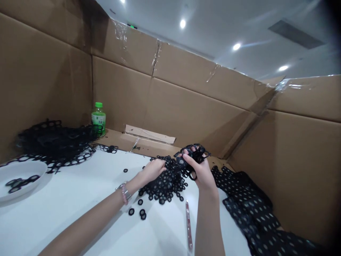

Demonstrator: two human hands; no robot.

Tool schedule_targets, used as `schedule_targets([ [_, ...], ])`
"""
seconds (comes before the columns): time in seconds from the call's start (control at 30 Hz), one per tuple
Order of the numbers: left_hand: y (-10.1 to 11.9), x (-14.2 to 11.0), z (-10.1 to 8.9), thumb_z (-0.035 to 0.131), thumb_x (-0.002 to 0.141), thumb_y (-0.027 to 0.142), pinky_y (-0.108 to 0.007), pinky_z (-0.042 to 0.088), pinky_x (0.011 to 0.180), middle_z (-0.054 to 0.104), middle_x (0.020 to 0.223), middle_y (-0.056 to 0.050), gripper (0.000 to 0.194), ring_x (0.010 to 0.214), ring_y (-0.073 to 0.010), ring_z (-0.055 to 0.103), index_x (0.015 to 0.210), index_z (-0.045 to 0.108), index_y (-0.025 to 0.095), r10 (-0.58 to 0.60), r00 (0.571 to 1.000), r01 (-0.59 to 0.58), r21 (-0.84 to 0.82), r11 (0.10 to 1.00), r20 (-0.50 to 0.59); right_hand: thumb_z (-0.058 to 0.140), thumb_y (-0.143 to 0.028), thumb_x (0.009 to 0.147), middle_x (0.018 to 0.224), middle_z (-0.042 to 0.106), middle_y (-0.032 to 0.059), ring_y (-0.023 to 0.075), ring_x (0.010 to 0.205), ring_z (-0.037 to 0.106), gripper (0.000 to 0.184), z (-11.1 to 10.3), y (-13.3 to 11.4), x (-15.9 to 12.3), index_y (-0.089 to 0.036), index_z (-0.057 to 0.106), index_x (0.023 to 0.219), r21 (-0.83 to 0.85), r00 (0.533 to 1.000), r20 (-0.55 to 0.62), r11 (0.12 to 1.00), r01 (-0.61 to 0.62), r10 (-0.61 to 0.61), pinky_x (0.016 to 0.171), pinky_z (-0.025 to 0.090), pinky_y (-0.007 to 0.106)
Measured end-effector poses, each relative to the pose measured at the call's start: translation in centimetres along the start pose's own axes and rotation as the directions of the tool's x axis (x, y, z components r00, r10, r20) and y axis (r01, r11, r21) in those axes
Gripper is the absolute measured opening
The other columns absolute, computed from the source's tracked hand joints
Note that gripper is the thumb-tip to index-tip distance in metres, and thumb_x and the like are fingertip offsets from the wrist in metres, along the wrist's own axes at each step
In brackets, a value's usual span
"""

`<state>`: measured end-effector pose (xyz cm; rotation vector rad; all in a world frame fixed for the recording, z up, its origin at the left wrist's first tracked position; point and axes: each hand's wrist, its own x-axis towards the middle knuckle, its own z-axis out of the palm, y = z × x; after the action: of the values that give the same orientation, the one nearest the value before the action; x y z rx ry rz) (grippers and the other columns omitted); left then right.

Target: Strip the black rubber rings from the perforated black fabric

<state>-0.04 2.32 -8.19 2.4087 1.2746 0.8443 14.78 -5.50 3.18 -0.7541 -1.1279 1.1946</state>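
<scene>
Nearest, a slim red stick-like tool (189, 227) lies lengthwise on the white tabletop (106, 177), just beside the right forearm. To its left, a few loose black rings with pale centres (131, 212) are scattered in front of a dense pile of similar rings (166, 186). The left hand (153, 170), with a beaded bracelet (124, 193) at the wrist, is at the pile's left edge, its fingers curled inward; whether it pinches a ring cannot be told. The right hand (204, 172), apart from the left, is raised at the pile's right side, clamped around a crumpled bundle of black ring-patterned material (195, 155).

At the far left, a white bowl (23, 166) contains several black pieces. Opposite, black sheets with rows of pale dots (247, 199) are heaped along the right edge. Behind the bowl rises a tangled heap of black perforated webbing (58, 142), partly in front of a green-capped bottle (98, 117). Farther back, a cardboard strip (149, 134) rests against taped cardboard walls (186, 106), below ceiling lights (182, 24).
</scene>
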Motion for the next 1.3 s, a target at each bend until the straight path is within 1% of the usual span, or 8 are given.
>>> schedule_targets([
  [0.13,-0.2,0.0,1.4,0.051,0.075,0.016,-0.023,0.038,0.058,0.061,0.075,-0.005,0.003,0.067,-0.0166,0.056,0.073,0.053,0.016,-0.018,0.998,0.018,-0.017,1.000,-0.056,0.071,-0.021,0.061,0.083,0.057,-0.0023,0.0144,0.082,0.056,0.028,-0.2,0.0,-0.1,-0.022,0.050,0.079,-0.096,0.997,0.071,0.995,0.036,-0.029,0.083,0.042,0.030],
  [0.3,1.6,0.0,-3.1,0.033,0.087,0.025,-0.023,0.036,0.059,0.052,0.066,0.000,0.021,0.062,-0.0124,0.048,0.071,0.045,0.017,-0.013,0.967,-0.007,-0.081,0.997,-0.253,0.070,-0.023,0.064,0.087,0.057,0.0004,0.0155,0.087,0.053,0.024,-0.6,0.2,-0.3,-0.021,0.054,0.082,-0.236,0.993,0.093,0.968,0.088,-0.067,0.085,0.041,0.031],
  [0.43,5.0,-2.0,-7.9,0.035,0.087,0.033,-0.022,0.032,0.053,0.037,0.056,0.004,0.028,0.051,-0.0091,0.036,0.065,0.039,0.018,0.132,0.811,-0.282,-0.182,0.942,-0.570,0.069,-0.024,0.064,0.086,0.056,-0.0002,0.0159,0.087,0.053,0.023,-0.3,0.5,-0.4,-0.022,0.055,0.083,-0.293,0.989,0.081,0.945,0.145,-0.126,0.087,0.040,0.033],
  [0.53,7.1,-3.2,-9.5,0.052,0.078,0.039,-0.022,0.032,0.052,0.041,0.060,0.004,0.026,0.054,-0.0089,0.037,0.068,0.043,0.017,0.272,0.842,-0.369,-0.129,0.921,-0.465,0.067,-0.023,0.066,0.086,0.055,-0.0001,0.0159,0.087,0.053,0.022,0.3,0.5,-0.6,-0.023,0.054,0.083,-0.305,0.982,0.124,0.936,0.175,-0.143,0.086,0.041,0.033],
  [0.63,7.9,-3.4,-9.6,0.049,0.081,0.038,-0.022,0.034,0.054,0.047,0.065,0.002,0.025,0.057,-0.0095,0.041,0.071,0.046,0.016,0.232,0.925,-0.288,-0.158,0.945,-0.301,0.067,-0.023,0.067,0.087,0.056,0.0005,0.0159,0.086,0.054,0.020,0.8,0.6,-0.8,-0.023,0.054,0.083,-0.293,0.978,0.141,0.937,0.189,-0.153,0.085,0.043,0.033],
  [0.77,8.0,-3.3,-9.7,0.042,0.085,0.032,-0.023,0.039,0.059,0.054,0.072,-0.001,0.021,0.062,-0.0106,0.047,0.078,0.051,0.015,0.227,0.956,-0.264,-0.210,0.941,-0.185,0.065,-0.021,0.069,0.088,0.057,-0.0001,0.0145,0.085,0.054,0.018,0.9,0.9,-0.7,-0.023,0.053,0.082,-0.263,0.972,0.142,0.940,0.219,-0.187,0.085,0.043,0.031],
  [1.0,8.0,-3.2,-9.5,0.047,0.079,0.023,-0.020,0.040,0.054,0.054,0.066,0.001,0.012,0.058,-0.0090,0.049,0.074,0.052,0.014,0.085,0.987,-0.141,-0.468,0.873,-0.140,0.066,-0.017,0.066,0.087,0.057,-0.0013,0.0135,0.084,0.055,0.022,1.2,1.1,-0.7,-0.023,0.050,0.081,-0.257,0.966,0.145,0.935,0.244,-0.212,0.084,0.042,0.030],
  [1.3,7.9,-2.7,-8.8,0.057,0.075,0.028,-0.020,0.045,0.061,0.051,0.073,0.001,0.015,0.065,-0.0080,0.050,0.078,0.049,0.015,-0.019,0.978,-0.150,-0.766,0.626,-0.207,0.070,-0.022,0.062,0.086,0.059,-0.0009,0.0164,0.087,0.056,0.028,0.8,1.2,-0.4,-0.024,0.051,0.084,-0.159,0.979,0.010,0.967,0.200,-0.201,0.087,0.043,0.035],
])
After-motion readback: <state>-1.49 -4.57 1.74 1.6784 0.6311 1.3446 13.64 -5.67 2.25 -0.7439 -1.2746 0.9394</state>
